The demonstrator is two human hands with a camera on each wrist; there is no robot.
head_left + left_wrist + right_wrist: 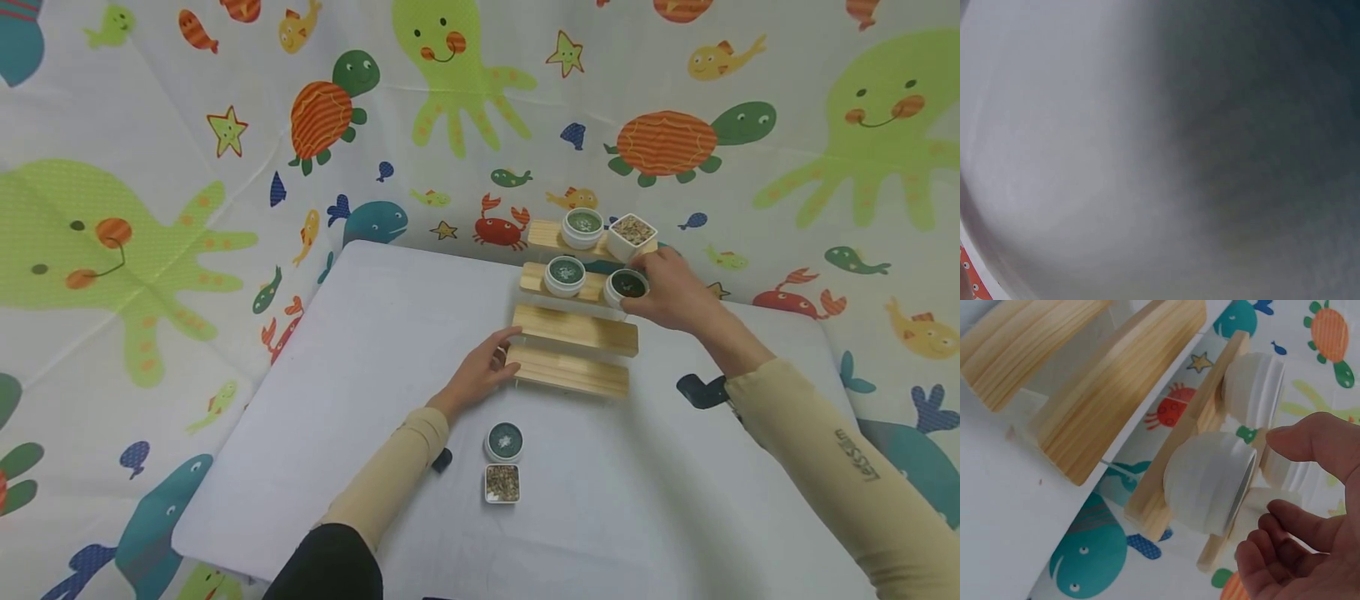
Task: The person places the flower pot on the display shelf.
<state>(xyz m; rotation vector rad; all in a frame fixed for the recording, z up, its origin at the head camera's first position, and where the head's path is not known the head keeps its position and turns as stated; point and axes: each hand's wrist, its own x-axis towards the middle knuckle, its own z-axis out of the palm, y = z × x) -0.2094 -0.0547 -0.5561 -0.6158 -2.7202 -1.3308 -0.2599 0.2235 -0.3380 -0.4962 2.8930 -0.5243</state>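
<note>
Right hand (672, 290) released, fingers loosely bent beside round white pot (1200, 481) on tiered wooden rack (577, 330), left hand (478, 372) at rack's left end, grip cannot be told

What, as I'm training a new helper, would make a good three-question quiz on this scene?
1. How many white containers can be seen on the white table, off the wooden stand?

2. True or false: in the head view, the left hand is at the right end of the wooden stand.

3. Which container is the right hand nearest?
A) the square one on the table
B) the right-hand round one on the second step from the top
C) the round one on the table

Key: 1: two, one round and one square. 2: false; it is at the left end, by the two lower steps. 3: B.
</note>
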